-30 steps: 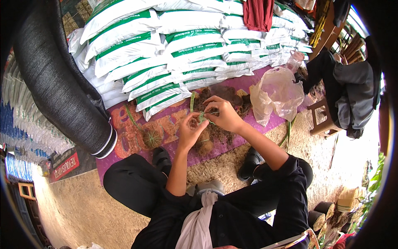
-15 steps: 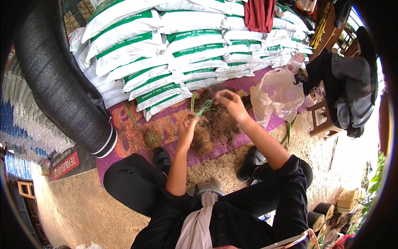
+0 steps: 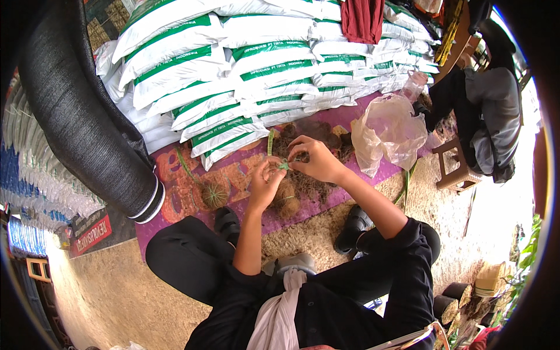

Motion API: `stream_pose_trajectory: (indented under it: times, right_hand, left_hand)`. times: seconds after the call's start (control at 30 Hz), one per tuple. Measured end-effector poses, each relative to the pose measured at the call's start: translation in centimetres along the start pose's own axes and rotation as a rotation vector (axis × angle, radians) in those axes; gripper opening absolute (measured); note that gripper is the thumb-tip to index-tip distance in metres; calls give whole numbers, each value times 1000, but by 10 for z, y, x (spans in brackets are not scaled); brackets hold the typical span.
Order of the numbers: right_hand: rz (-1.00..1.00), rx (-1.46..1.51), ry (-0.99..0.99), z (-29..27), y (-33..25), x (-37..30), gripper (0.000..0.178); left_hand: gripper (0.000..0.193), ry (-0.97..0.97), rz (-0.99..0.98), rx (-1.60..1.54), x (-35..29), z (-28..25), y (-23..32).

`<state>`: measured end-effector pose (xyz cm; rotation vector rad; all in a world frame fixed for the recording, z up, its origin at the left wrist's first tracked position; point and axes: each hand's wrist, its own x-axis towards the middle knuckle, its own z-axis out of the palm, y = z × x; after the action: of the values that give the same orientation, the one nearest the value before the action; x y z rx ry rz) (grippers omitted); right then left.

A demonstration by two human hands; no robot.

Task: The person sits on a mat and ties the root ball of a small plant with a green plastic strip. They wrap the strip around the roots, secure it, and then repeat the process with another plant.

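Note:
Between my two hands a small bunch of thin green string [image 3: 283,166] is pinched, close over a heap of brown fibre. The fingers of my left hand [image 3: 266,182] are closed on its near side. My right hand [image 3: 317,162], thumb and fingertips together, grips it from the right. Just below sits a brown fibre ball [image 3: 286,199] with a pale strand around it. Loose dark fibre [image 3: 312,185] spreads beneath my right hand. A second fibre ball with a spiky green plant [image 3: 214,195] rests to the left on the purple mat [image 3: 169,201].
White and green sacks [image 3: 274,52] are stacked behind the mat. A clear plastic bag [image 3: 389,134] lies at the right, near a brown stool [image 3: 458,166] and a seated person [image 3: 496,116]. A big black roll [image 3: 81,99] leans in at left.
My right hand has come down toward my left, and the stretched green strands are now gathered into a small bunch. At the right, the seated person has shifted.

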<state>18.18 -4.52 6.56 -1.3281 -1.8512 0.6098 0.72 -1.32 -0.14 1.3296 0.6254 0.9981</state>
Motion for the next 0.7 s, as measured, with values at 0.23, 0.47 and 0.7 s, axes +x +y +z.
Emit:
stream_pose_trajectory:
  times: [0.23, 0.47, 0.7]
  right_hand:
    - [231, 251, 2, 5, 5, 0, 13]
    - [445, 506, 26, 9, 22, 1, 17]
    - [198, 250, 231, 7, 17, 1, 28]
  left_hand:
    - [13, 168, -195, -744, 2, -2, -6]
    - [18, 232, -228, -677, 3, -2, -8]
    - [22, 216, -170, -229, 3, -3, 5]
